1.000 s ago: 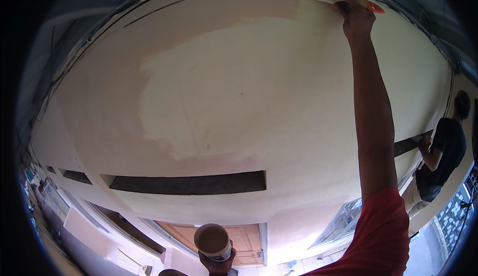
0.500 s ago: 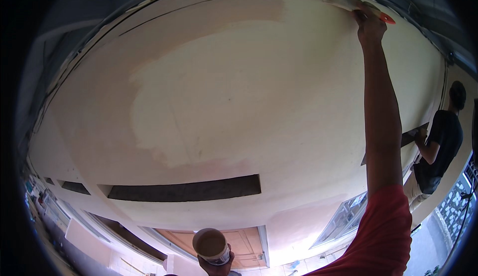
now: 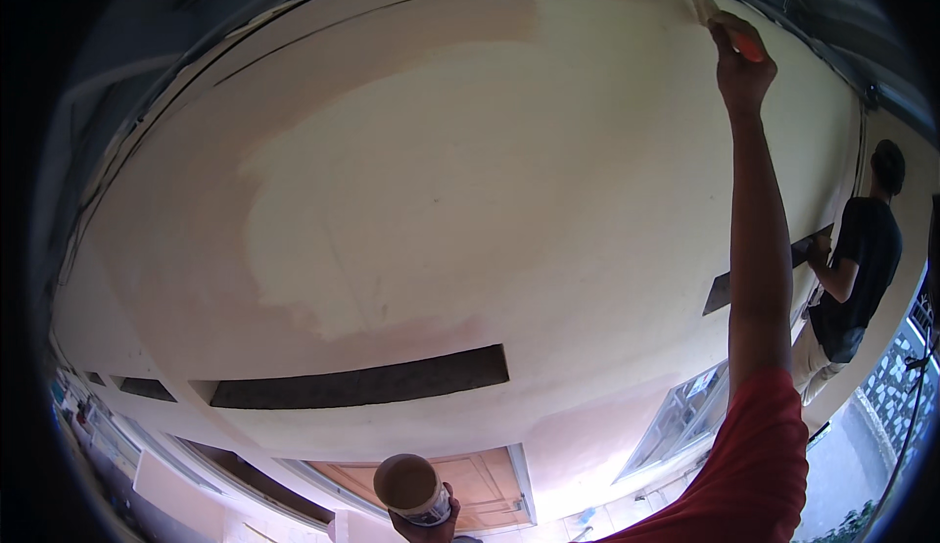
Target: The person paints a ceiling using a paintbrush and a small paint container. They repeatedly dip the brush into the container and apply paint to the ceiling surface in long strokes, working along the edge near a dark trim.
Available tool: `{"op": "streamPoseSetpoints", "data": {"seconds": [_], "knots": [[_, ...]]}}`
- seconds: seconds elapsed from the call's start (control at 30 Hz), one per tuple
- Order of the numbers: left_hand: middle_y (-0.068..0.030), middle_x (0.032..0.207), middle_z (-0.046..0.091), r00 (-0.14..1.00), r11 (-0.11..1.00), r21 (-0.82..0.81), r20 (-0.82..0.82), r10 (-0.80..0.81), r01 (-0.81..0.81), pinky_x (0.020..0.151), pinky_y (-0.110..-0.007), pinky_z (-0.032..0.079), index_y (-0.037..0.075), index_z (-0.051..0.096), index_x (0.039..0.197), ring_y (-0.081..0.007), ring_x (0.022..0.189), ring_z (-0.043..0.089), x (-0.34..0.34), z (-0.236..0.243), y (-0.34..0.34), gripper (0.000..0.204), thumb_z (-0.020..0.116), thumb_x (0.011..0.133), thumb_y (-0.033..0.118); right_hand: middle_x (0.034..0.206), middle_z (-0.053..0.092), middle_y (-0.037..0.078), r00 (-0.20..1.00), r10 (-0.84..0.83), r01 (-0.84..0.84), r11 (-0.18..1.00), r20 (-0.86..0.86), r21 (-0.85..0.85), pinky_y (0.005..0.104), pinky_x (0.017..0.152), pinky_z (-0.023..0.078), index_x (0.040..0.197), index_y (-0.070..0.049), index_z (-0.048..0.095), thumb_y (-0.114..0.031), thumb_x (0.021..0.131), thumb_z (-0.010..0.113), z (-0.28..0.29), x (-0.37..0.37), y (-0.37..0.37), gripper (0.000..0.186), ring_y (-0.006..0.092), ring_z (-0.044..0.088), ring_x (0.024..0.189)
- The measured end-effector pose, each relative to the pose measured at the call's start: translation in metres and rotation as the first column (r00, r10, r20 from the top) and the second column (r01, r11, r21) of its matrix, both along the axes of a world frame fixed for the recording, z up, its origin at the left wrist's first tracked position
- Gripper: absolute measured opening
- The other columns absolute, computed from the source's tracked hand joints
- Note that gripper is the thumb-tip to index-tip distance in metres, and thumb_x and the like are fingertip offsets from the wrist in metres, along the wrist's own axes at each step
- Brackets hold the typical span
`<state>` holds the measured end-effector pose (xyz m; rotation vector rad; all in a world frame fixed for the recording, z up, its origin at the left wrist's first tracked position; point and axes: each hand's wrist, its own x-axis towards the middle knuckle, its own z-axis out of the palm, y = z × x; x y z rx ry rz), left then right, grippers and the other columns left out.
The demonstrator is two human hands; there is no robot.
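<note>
right hand (image 3: 741, 71): clenched on orange-handled brush (image 3: 723, 26), shifted left along ceiling (image 3: 470, 200)
left hand (image 3: 426, 526): grasping paint can (image 3: 411, 486)
brush: bristles pale

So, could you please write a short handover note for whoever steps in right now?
Right hand: raised overhead, closed on an orange-handled paintbrush, bristles on the wall near its top edge.
Left hand: low at the frame's bottom edge, holding a small paint can.
Done: a large cream patch covers the wall's middle and right; the coat reaches up to the brush.
Left: the pinkish band along the top left, the left side and the strip above the dark slot look uncoated.
Nearby: another person works at the wall on the right.
</note>
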<state>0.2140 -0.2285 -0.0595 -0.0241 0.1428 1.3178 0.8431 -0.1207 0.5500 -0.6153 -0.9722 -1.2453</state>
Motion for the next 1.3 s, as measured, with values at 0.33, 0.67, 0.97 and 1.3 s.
{"op": "streamPoseSetpoints", "data": {"seconds": [0.33, 0.67, 0.97, 1.3], "knots": [[-0.0144, 0.141, 0.065, 1.000, 1.000, 0.006, -0.023, 0.000, 0.000, 0.098, -0.059, 0.057, 0.019, 0.057, 0.153, -0.0417, 0.132, 0.059, 0.000, -0.003, 0.000, 0.083, 0.069, 0.088, 0.070, 0.124, 0.077, -0.005, 0.854, -0.518, 0.520, 0.853, 0.051, -0.038, 0.0407, 0.086, 0.063, 0.112, -0.031, 0.077, -0.015, 0.091, 0.076, 0.020, -0.022, 0.044, 0.027, 0.0277, 0.072, 0.114], [-0.0126, 0.141, 0.066, 0.998, 0.999, 0.002, -0.058, 0.040, -0.040, 0.097, -0.059, 0.057, 0.019, 0.059, 0.150, -0.0411, 0.132, 0.060, -0.003, -0.004, 0.000, 0.082, 0.070, 0.087, 0.070, 0.119, 0.077, -0.004, 0.840, -0.511, 0.522, 0.853, 0.182, -0.016, 0.0403, 0.077, 0.064, 0.103, -0.026, 0.075, -0.010, 0.084, 0.077, 0.025, -0.072, 0.048, 0.025, 0.0276, 0.074, 0.102], [-0.0140, 0.141, 0.066, 1.000, 1.000, -0.018, -0.002, -0.004, 0.004, 0.099, -0.059, 0.056, 0.017, 0.060, 0.150, -0.0407, 0.132, 0.059, -0.006, -0.008, 0.005, 0.082, 0.069, 0.088, 0.070, 0.127, 0.077, -0.001, 0.829, -0.490, 0.492, 0.868, 0.269, 0.064, 0.0360, 0.080, 0.064, 0.101, -0.023, 0.078, -0.008, 0.084, 0.077, -0.011, -0.075, 0.041, 0.024, 0.0256, 0.073, 0.105], [-0.0146, 0.139, 0.065, 0.999, 0.999, 0.053, -0.050, 0.008, -0.005, 0.099, -0.056, 0.057, 0.014, 0.058, 0.150, -0.0403, 0.131, 0.059, -0.004, -0.011, 0.004, 0.086, 0.069, 0.087, 0.071, 0.117, 0.075, -0.002, 0.803, -0.577, 0.571, 0.817, 0.150, 0.083, 0.0374, 0.074, 0.060, 0.100, -0.026, 0.074, -0.012, 0.076, 0.082, 0.021, -0.132, 0.070, 0.030, 0.0242, 0.072, 0.099]]}}
